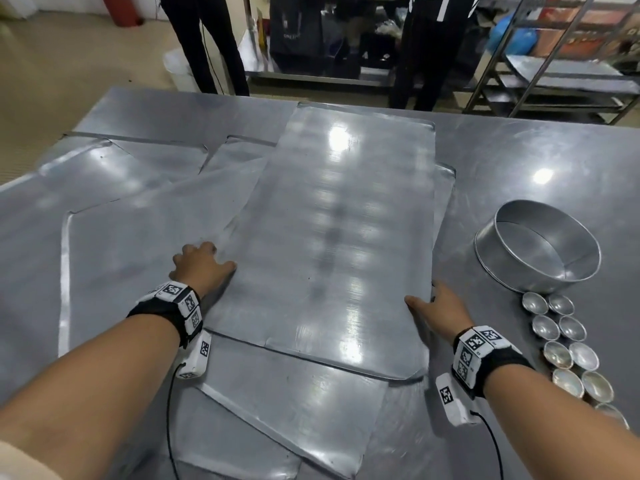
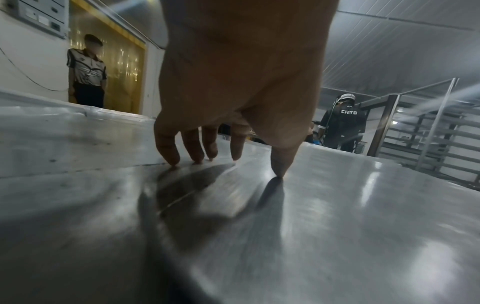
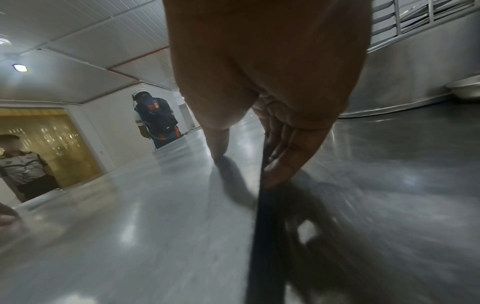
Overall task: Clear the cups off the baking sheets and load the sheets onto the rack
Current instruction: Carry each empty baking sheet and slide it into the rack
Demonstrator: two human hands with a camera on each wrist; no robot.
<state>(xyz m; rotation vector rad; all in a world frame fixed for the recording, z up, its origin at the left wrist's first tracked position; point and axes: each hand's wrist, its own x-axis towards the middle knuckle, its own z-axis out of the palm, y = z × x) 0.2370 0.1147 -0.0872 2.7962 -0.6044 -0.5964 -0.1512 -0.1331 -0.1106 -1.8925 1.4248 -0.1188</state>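
The top sheet [image 1: 332, 244] lay bare on a loose pile of other sheets [image 1: 131, 244] on the bench [image 1: 540, 161], its long axis running straight away from the person and its near short edge just ahead of both wrists. The two hands flanked it near that end. The left hand [image 1: 201, 268] rested at the left long edge, fingers spread, with fingertips [image 2: 171, 158] and thumb pressing down on metal — nothing was gripped there. The right hand [image 1: 440, 313] was at the right long edge; in the right wrist view its thumb sat on top of the sheet and its fingers [image 3: 285, 164] curled down around the dark rim, so it seemed to pinch the edge.

The cups [image 1: 561, 337] stood in a double row on the bench just right of the right hand, beside a round tin [image 1: 540, 251], so this sheet looked cleared. The rack [image 1: 554, 71] stood beyond the bench's far right corner, well apart from the sheet. Judging by that, the lift would need the left hand to hook its edge as well, and the sheet would then have to swing right — the right hand was the nearer to the rack.
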